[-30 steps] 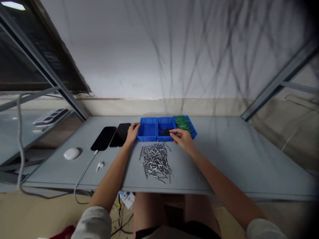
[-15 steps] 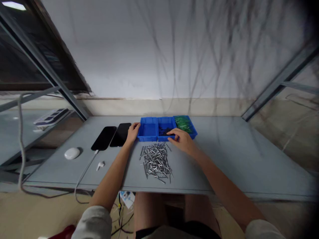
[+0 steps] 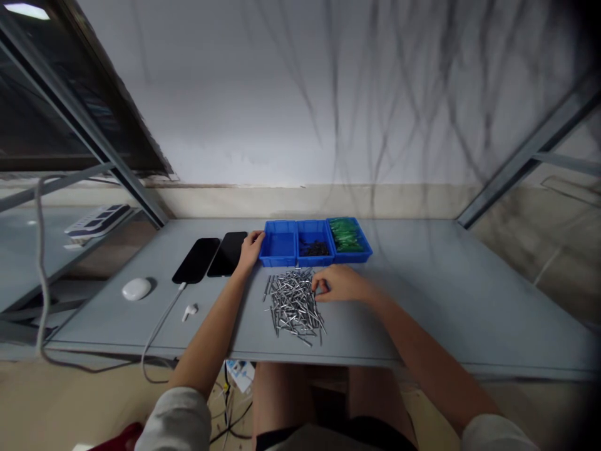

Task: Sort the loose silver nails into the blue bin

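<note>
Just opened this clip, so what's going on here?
Someone's left hand is at the outer side of the left blue bin on a grey table. The right hand is at the right edge of a pile of thin metal pieces, fingers curled; whether it holds one is too small to tell. Beyond the pile, the middle bin contains small dark parts, and the right bin green ones.

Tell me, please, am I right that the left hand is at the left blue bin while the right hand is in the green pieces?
Not quite: the head view shows the right hand at the pile of metal rods; the left hand is at the left blue bin.
</note>
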`<state>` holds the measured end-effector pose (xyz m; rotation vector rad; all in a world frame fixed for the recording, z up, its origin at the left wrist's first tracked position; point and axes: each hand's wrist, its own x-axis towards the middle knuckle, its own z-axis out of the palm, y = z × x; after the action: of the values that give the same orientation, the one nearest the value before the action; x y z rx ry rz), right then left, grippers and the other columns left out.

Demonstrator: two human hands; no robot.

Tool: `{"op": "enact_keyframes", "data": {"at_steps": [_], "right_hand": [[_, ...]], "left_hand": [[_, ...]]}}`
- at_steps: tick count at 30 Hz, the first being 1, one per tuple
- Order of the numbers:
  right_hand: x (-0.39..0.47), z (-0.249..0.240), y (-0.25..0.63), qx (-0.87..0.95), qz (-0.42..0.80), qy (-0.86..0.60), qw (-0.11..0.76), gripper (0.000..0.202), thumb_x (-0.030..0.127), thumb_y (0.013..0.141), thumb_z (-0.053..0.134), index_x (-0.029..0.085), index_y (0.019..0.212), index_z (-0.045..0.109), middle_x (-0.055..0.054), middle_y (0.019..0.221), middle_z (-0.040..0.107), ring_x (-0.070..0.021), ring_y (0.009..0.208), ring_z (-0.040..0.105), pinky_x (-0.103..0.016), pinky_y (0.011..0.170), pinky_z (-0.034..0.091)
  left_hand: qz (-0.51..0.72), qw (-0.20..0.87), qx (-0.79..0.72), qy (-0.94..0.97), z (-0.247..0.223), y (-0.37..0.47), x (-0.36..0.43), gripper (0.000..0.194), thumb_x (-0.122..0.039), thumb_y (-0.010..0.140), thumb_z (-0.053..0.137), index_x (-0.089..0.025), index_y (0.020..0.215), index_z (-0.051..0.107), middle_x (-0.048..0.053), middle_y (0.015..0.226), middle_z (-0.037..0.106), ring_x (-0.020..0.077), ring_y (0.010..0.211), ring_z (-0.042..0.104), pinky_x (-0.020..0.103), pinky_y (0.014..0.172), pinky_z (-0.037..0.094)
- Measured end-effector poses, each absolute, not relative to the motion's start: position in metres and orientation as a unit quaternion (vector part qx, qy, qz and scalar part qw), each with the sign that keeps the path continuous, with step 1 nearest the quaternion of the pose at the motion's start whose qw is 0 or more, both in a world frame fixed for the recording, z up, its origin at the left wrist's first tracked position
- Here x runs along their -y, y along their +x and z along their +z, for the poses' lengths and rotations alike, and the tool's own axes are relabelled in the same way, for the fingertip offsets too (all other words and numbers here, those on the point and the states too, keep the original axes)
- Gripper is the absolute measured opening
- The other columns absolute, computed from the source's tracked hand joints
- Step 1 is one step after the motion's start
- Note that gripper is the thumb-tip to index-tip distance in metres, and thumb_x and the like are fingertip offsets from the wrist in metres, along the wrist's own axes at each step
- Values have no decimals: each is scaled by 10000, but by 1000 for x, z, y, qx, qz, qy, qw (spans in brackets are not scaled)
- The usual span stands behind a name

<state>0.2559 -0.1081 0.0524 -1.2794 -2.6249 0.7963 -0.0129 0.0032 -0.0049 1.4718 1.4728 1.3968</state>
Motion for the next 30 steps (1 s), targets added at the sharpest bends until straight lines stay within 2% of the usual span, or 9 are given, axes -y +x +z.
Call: {"op": "enact_keyframes", "data": {"at_steps": [19, 30], "right_hand": [[104, 44, 256, 854, 300, -418, 75, 142, 257, 688, 699, 193, 804, 648, 33, 660, 620, -105, 595, 532, -220, 524, 289], [99, 42, 263, 836, 374, -392, 92, 58, 216, 720, 665, 173, 755, 649, 23, 627, 577, -107, 579, 515, -221, 533, 337]], "left_hand": [[533, 312, -554, 559, -4, -12, -3, 359, -462, 713, 569, -149, 845, 683, 75, 853, 685, 223, 862, 597, 326, 821, 428], [531, 316, -558, 554, -2, -11, 0, 369, -470, 711, 566, -150, 853, 684, 78, 879, 683, 217, 872, 592, 314, 823, 425]]}}
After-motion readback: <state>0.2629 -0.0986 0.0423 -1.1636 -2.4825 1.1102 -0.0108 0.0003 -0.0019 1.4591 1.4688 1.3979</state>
